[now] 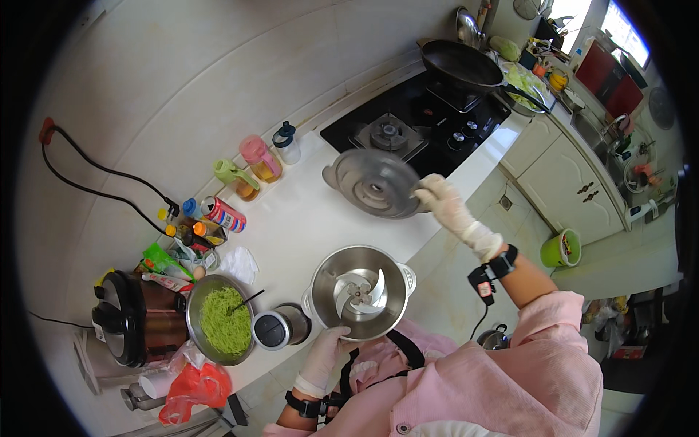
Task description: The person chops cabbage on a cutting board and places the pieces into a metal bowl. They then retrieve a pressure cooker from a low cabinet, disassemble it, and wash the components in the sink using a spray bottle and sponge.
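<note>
My gloved right hand (448, 207) grips the edge of a translucent grey plastic lid (377, 185). The lid is tilted and a little blurred, in front of the stove's near burner. With its thumb over the rim, my gloved left hand (323, 352) holds the near side of a stainless steel food-processor bowl (327, 278); the fingers beneath are hidden. The bowl has two side handles, and a set of curved blades (359, 295) sits inside it. Directly left of the bowl stands the food processor's cylindrical motor unit or a similar dark-topped appliance (273, 329).
A steel bowl of shredded green vegetable (225, 322) stands beside an electric pressure cooker (143, 319). Oil bottles (261, 158), a drink can (224, 214) and seasonings line the wall. Beyond is a gas stove (404, 125) with a wok (461, 64). A red plastic bag (197, 388) hangs at the counter edge.
</note>
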The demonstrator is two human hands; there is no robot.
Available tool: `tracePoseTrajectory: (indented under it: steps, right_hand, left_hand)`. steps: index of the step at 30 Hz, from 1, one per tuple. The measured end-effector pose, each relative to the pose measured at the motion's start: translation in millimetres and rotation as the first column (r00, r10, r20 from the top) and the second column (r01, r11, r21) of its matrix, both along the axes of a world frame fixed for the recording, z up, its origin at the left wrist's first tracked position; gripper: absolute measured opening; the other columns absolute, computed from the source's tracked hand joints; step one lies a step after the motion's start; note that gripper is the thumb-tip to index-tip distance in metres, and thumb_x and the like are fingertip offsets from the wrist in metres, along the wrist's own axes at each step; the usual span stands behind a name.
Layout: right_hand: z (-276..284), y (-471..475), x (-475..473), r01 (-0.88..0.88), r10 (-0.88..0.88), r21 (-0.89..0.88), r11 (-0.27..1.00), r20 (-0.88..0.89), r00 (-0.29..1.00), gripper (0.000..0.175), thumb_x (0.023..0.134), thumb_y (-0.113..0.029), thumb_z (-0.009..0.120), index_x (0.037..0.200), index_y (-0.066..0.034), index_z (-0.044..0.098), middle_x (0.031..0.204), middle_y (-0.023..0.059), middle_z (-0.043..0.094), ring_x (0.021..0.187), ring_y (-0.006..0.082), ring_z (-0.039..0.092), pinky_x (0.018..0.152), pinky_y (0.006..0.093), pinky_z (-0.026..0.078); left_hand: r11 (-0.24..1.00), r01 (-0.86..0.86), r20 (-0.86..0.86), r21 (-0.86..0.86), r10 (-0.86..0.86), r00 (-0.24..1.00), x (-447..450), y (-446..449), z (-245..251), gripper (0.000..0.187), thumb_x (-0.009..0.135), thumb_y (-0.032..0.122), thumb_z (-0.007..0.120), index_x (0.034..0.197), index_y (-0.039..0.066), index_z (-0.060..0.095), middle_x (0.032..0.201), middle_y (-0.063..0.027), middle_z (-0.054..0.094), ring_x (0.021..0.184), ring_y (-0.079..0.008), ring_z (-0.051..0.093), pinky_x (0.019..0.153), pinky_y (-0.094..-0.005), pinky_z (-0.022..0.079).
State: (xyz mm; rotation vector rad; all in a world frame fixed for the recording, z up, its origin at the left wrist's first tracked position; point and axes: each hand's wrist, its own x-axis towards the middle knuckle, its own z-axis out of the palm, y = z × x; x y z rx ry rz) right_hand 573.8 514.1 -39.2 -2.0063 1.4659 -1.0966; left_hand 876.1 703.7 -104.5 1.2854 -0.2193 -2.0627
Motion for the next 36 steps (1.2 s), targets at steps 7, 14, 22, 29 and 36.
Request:
tracePoseTrajectory:
  steps: [7,14,22,29,36]
  right_hand:
    - [52.9,50.0,-46.5,-0.106,-0.141,0.513,0.852,0.419,0.897,0.023,0.086,-0.023,0.056,0.092,-0.0011,0.061,0.078,0.0003,0.059,0.080,0.0097,0.055,0.072,0.0275,0.045]
    - [31.4,96.2,-49.3,-0.369,-0.287,0.575,0.730,0.748,0.598,0.023,0.085,-0.021,0.059,0.094,0.0007,0.058,0.089,0.0065,0.062,0.082,0.0150,0.060,0.078,0.0274,0.047]
    - [20.0,135.5,-74.7,-0.219,-0.363,0.511,0.831,0.796,0.484,0.021,0.085,-0.020,0.058,0.095,-0.0013,0.058,0.093,0.0048,0.062,0.082,0.0131,0.059,0.077,0.0266,0.047]
    - [10.1,188.2,-130.6,-0.005,-0.421,0.443,0.896,0.856,0.301,0.021,0.087,-0.015,0.055,0.102,-0.0004,0.057,0.100,0.0066,0.062,0.091,0.0145,0.060,0.084,0.0276,0.048]
    - [-0.3,240.3,-171.2,0.155,-0.460,0.434,0.888,0.856,0.238,0.020,0.087,-0.014,0.055,0.102,-0.0005,0.057,0.100,0.0064,0.062,0.092,0.0140,0.060,0.082,0.0269,0.048]
  left_hand:
    - [0.998,0.052,-0.053,0.039,-0.050,0.997,-13.0,-14.5,7.5,0.022,0.079,0.005,0.052,0.097,-0.007,0.054,0.099,-0.0163,0.060,0.089,-0.0284,0.059,0.079,-0.0429,0.052]
    - [0.992,0.123,-0.070,0.000,-0.123,0.990,-20.1,-24.8,-0.1,0.023,0.080,0.008,0.051,0.100,-0.004,0.055,0.100,-0.0143,0.060,0.090,-0.0258,0.060,0.081,-0.0385,0.051]
    - [0.968,0.229,-0.025,-0.105,-0.233,0.972,-30.5,-19.4,11.8,0.029,0.083,0.011,0.047,0.105,-0.006,0.053,0.104,-0.0144,0.059,0.092,-0.0255,0.061,0.081,-0.0322,0.048]
    - [0.976,0.208,-0.137,-0.070,-0.216,0.967,-44.4,-26.1,33.1,0.027,0.081,0.009,0.046,0.102,-0.006,0.053,0.100,-0.0154,0.060,0.091,-0.0264,0.061,0.080,-0.0324,0.048]
    - [0.976,0.093,-0.187,-0.199,-0.131,0.974,-59.0,-37.1,45.6,0.028,0.078,0.005,0.047,0.103,-0.006,0.053,0.101,-0.0168,0.061,0.093,-0.0289,0.060,0.085,-0.0409,0.048]
